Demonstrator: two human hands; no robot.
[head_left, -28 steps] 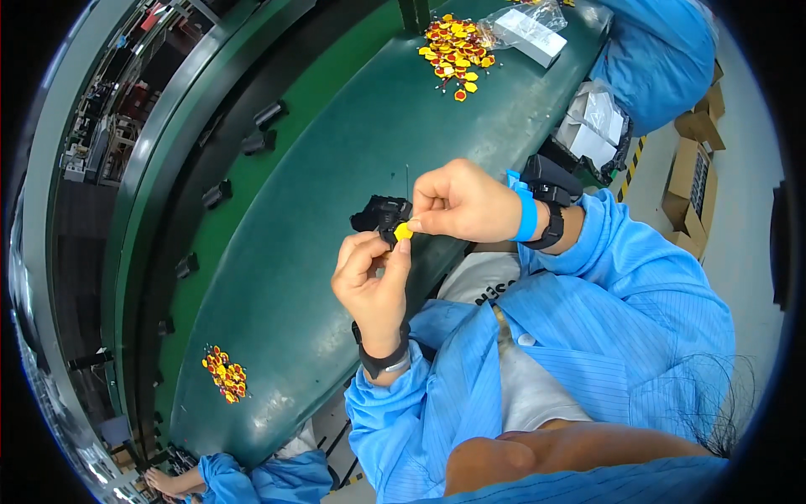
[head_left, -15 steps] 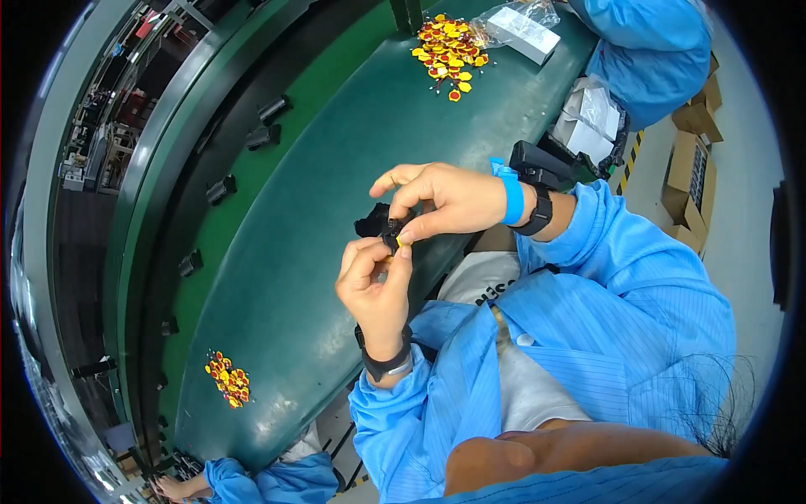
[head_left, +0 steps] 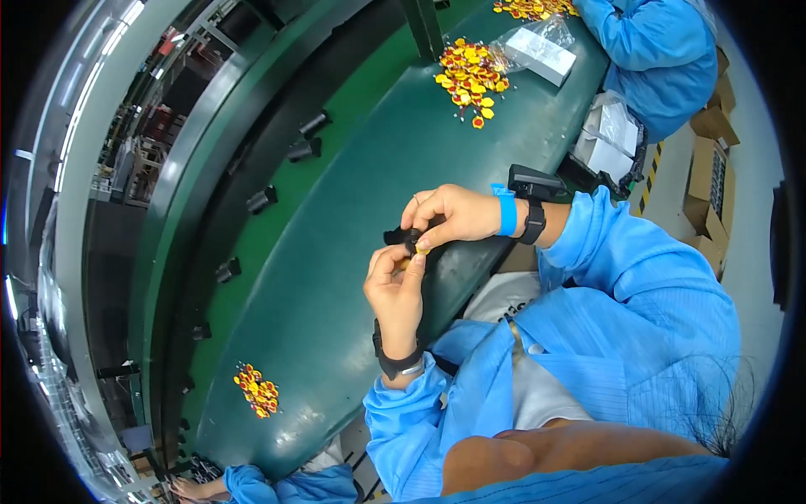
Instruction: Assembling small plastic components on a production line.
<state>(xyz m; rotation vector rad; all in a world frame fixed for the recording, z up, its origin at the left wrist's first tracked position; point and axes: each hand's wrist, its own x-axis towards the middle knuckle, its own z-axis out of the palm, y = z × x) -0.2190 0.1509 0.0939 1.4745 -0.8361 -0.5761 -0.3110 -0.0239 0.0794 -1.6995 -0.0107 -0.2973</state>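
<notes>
My left hand (head_left: 393, 294) and my right hand (head_left: 460, 213) meet above the green work surface, fingers pinched. Between their fingertips is a small black part (head_left: 414, 238), mostly covered by the fingers, so its exact kind does not show. A small yellow piece (head_left: 421, 249) shows at the tips of both thumbs, against the black part. Just beyond the fingers a black lump (head_left: 393, 236) is visible; whether it belongs to the held part I cannot tell. A blue band and a black strap circle my right wrist, and a black strap my left.
Yellow-and-red small pieces lie piled at the far side (head_left: 472, 77) and near left (head_left: 256, 391). A white box (head_left: 541, 55) in clear plastic sits by the far pile. Black parts (head_left: 261, 199) line the green belt. Co-workers in blue (head_left: 663, 67) sit at both ends. Cartons (head_left: 710, 185) stand right.
The view has shifted, so the scene sits further right and lower. My right hand's fingers, partly spread before, have closed in on the black part.
</notes>
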